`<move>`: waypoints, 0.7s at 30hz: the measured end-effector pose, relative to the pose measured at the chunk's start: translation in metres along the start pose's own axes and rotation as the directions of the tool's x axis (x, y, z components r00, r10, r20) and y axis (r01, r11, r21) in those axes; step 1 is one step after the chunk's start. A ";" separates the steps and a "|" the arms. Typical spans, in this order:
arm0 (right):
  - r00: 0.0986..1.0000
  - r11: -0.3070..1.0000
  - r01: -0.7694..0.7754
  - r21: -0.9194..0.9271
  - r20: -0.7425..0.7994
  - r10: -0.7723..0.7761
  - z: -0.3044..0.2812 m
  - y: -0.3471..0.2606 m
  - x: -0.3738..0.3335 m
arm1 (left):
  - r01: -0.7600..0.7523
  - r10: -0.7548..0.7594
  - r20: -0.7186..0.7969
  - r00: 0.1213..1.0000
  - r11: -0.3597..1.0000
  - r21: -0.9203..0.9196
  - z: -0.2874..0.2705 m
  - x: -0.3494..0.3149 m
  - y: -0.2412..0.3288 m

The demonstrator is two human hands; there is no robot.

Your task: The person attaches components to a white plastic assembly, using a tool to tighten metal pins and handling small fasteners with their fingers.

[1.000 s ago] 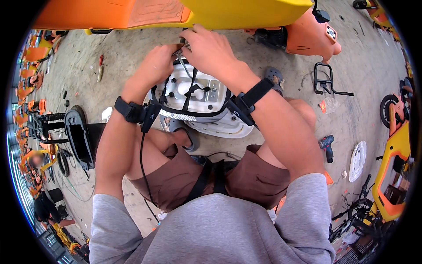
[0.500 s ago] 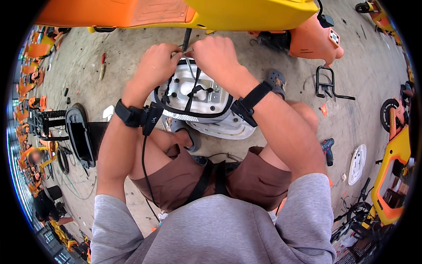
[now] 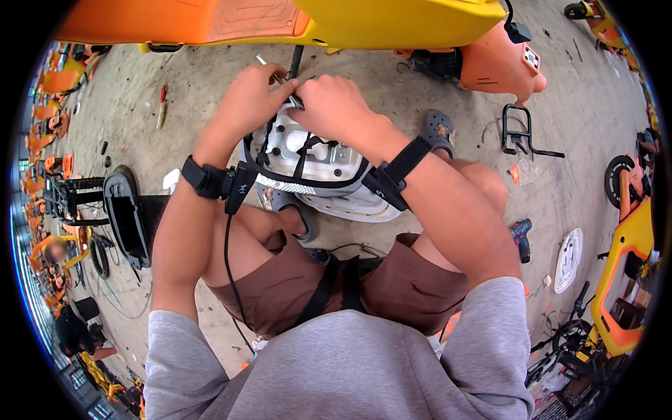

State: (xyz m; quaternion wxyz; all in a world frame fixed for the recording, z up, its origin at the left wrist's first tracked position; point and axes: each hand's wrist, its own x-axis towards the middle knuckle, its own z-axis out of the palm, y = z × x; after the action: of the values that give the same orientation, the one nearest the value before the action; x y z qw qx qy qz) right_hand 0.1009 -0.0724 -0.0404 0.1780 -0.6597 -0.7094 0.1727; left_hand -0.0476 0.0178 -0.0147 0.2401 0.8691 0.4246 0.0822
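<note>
A thin silver metal rod or tool (image 3: 262, 61) slants between my hands, its upper end showing past the left fingers. My left hand (image 3: 250, 101) is closed around it, thumb and fingers pinched near the middle. My right hand (image 3: 332, 103) has its fingers curled at the rod's lower end; they hide most of that part. Just below lies a white, seat-shaped panel (image 3: 320, 170) with black edging, black straps and several dark round fittings. Another white shell (image 3: 357, 208) shows under it. Beyond the hands, a black bar (image 3: 297, 60) stands under the yellow body.
An orange and yellow scooter body (image 3: 392, 24) spans the far side. A black metal frame (image 3: 518, 133), a drill (image 3: 521, 240) and a white panel (image 3: 568, 260) lie at right. A black-rimmed part (image 3: 126, 217) and a red-handled tool (image 3: 163, 105) are at left.
The silver rod has turned: before, it pointed down over the white panel; now its end sticks up past my left fingers. My right hand has shifted slightly left and nearer.
</note>
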 end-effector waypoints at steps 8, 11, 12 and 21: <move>0.977 0.997 -0.036 0.068 0.212 0.021 -0.031 -0.002 0.000 | -0.049 0.052 -0.143 0.988 0.998 0.026 0.012 -0.003 -0.009; 0.984 0.997 -0.069 0.042 0.170 0.061 -0.034 0.002 0.001 | -0.083 0.082 -0.102 0.991 0.996 -0.007 0.014 -0.003 -0.007; 0.988 0.996 -0.074 0.044 0.142 0.067 -0.034 0.004 0.000 | -0.061 0.063 -0.067 0.996 0.998 0.034 0.014 -0.003 -0.004; 0.910 0.993 0.119 0.016 -0.401 -0.102 -0.006 0.015 0.000 | -0.105 0.106 -0.008 0.994 0.987 0.123 0.009 0.000 0.006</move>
State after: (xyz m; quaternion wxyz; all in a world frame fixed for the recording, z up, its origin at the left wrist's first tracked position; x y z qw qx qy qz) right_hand 0.1174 -0.0717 -0.0422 0.3418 -0.6362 -0.6907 0.0381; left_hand -0.0406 0.0116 -0.0196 0.1789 0.9028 0.3839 0.0749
